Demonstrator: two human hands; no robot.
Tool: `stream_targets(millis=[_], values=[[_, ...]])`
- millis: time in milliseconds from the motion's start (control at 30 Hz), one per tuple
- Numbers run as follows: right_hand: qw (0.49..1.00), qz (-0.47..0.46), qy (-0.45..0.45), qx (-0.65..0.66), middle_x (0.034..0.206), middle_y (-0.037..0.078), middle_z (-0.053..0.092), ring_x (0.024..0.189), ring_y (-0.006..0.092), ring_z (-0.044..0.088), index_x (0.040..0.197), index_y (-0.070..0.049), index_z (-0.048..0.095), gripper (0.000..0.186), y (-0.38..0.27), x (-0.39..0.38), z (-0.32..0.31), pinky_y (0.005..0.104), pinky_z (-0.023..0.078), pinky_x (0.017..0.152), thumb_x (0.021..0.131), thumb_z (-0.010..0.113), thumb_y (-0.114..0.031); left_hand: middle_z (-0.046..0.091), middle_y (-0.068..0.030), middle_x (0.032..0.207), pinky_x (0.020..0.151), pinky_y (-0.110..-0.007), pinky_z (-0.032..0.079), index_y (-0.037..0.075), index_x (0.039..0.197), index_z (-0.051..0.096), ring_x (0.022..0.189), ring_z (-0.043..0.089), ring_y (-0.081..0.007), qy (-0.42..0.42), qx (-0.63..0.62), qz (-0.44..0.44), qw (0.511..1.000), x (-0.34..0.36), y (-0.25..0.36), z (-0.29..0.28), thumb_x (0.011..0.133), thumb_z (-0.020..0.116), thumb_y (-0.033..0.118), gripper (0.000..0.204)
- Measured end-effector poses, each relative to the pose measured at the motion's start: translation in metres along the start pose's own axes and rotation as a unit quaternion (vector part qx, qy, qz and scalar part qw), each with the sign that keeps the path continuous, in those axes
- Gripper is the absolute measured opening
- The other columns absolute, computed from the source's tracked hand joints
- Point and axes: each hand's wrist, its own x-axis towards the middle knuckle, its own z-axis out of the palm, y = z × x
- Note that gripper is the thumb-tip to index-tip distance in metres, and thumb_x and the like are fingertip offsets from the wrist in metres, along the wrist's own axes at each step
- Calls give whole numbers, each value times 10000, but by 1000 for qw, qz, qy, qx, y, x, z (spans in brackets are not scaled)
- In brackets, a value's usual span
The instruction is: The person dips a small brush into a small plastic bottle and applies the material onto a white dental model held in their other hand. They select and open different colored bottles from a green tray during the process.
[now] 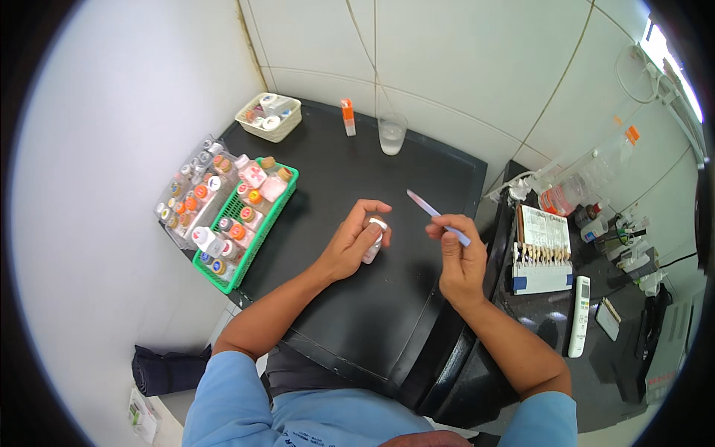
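Observation:
My left hand is closed around a small bottle with a white cap, held upright over the black table. The thumb and fingers are at the bottle's upper part and hide some of it. To its right, my right hand pinches a slim spatula-like tool with a pale lilac handle. The tool's flat, pointed end is directed up and to the left, apart from the bottle. Both hands are near the middle of the table.
A green basket and a clear rack with several capped bottles stand at the left. At the back are a cream basket, an orange-and-white box and a plastic cup. A tooth shade guide and white remote lie on the right counter.

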Motion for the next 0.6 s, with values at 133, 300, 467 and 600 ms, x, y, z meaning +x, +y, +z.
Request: stream_targets(millis=[133, 300, 467, 600], values=[[991, -79, -67, -90, 1223, 182, 742, 1059, 268, 743, 1310, 5, 717, 192, -8, 1, -6, 365, 585, 948, 1174, 632, -100, 725, -69, 945, 827, -308, 549, 46, 1506, 554, 870, 683, -145, -32, -97, -32, 994, -8, -13, 4, 1223, 551, 373, 432], [983, -129, -128, -34, 1288, 211, 752, 1084, 296, 751, 1325, 9, 716, 212, -13, -1, -5, 390, 601, 966, 1182, 629, -121, 735, -57, 880, 771, -269, 554, 35, 1608, 504, 864, 717, -126, -26, -167, -61, 984, -10, -6, 11, 1217, 584, 390, 535], [975, -64, -200, 74, 1375, 226, 731, 1089, 295, 762, 1394, 13, 684, 272, -20, -12, 6, 386, 618, 964, 1203, 604, -163, 775, -45, 999, 776, -266, 571, 20, 1675, 449, 862, 739, -121, -32, -228, -88, 969, -14, -5, 12, 1192, 621, 455, 672], [974, -49, -214, 52, 1425, 236, 702, 1061, 268, 757, 1426, 3, 671, 276, -17, -10, 5, 375, 626, 907, 1207, 587, -143, 754, -65, 1085, 836, -303, 577, 43, 1718, 386, 948, 725, -134, -72, -281, -123, 949, -16, -8, 13, 1181, 640, 475, 735]])
